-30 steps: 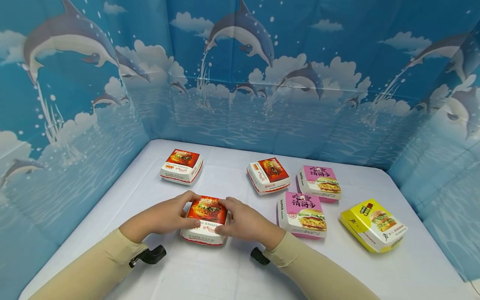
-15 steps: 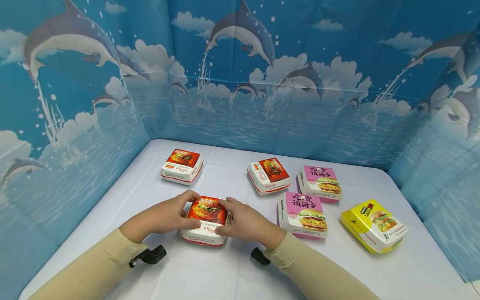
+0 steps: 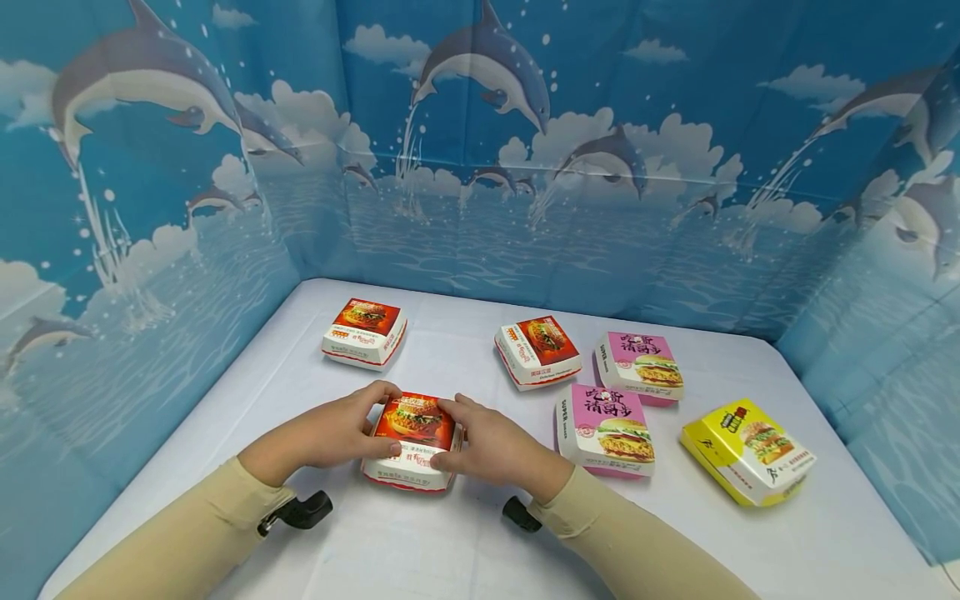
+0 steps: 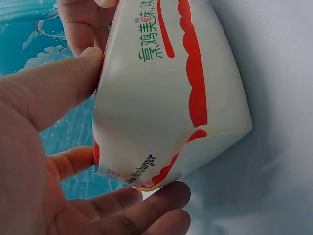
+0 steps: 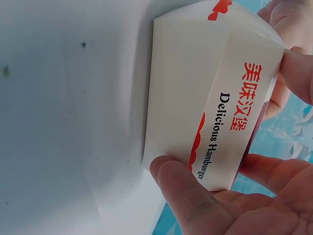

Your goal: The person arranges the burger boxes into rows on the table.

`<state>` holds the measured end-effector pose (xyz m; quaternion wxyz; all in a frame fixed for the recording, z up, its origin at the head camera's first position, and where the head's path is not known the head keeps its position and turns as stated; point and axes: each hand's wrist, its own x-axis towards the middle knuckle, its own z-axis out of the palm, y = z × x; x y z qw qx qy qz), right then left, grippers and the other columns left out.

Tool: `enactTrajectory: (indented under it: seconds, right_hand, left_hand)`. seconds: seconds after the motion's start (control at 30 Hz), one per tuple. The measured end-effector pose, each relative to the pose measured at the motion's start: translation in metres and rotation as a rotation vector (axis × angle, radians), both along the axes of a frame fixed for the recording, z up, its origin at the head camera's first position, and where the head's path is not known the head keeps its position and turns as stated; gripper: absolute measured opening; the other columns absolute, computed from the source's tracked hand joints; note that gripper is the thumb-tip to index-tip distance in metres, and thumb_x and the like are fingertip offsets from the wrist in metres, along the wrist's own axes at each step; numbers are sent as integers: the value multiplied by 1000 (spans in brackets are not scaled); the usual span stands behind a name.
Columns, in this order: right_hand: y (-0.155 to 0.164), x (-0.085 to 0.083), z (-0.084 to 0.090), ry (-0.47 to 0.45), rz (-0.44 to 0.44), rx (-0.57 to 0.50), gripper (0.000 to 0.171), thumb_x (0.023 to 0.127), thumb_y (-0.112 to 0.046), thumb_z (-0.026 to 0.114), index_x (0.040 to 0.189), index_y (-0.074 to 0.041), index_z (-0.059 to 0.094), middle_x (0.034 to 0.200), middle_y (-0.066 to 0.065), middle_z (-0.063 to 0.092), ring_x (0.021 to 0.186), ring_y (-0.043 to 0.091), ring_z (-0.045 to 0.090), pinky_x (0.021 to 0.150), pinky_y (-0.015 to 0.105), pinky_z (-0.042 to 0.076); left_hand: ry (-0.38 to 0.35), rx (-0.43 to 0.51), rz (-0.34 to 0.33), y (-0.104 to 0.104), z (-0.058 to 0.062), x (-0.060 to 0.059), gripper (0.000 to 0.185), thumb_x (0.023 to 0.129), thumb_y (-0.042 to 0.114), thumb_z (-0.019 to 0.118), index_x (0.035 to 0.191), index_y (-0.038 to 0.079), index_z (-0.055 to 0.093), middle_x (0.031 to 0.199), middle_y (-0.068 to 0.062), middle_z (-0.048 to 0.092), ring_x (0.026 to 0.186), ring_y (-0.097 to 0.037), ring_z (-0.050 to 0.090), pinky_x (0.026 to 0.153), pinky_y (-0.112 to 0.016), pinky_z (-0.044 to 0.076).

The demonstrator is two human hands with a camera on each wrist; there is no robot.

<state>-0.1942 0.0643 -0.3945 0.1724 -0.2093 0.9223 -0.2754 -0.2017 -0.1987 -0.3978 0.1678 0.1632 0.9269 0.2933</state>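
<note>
A red-topped white burger box sits on the white table near its front. My left hand grips its left side, thumb on the near face and fingers over the far edge. My right hand grips its right side the same way. In the left wrist view the box fills the frame between my thumb and fingers. In the right wrist view my thumb presses the box's printed side.
Two more red-topped boxes lie farther back. Two pink boxes and a yellow box lie to the right. Blue dolphin-print walls enclose the table on three sides.
</note>
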Motion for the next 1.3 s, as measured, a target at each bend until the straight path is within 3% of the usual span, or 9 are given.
enactTrajectory:
  seconds: [0.67,1.0,1.3]
  right_hand:
    - [0,3,1,-10,-7,3,87,90,-45,82,162,-18,42,172,11,34,155,34,39,120,54,42]
    - [2,2,1,-4,4,-3,89,91,-46,81,164,-18,38,172,12,33,156,34,39,121,54,42]
    - [3,2,0,-10,2,-2,90,92,-48,80,165,-17,36,172,12,33,155,33,40,121,54,42]
  left_hand:
    - [6,-21,-11,0,2,2,74,90,52,80,148,26,44,151,-12,56,103,-17,64,96,-47,53]
    - [2,-13,-22,0,3,3,73,91,53,79,150,27,43,151,-9,55,98,-16,63,88,-41,52]
    - [5,-17,-34,-1,5,3,73,92,54,77,150,27,43,134,-5,64,99,-17,63,87,-42,53]
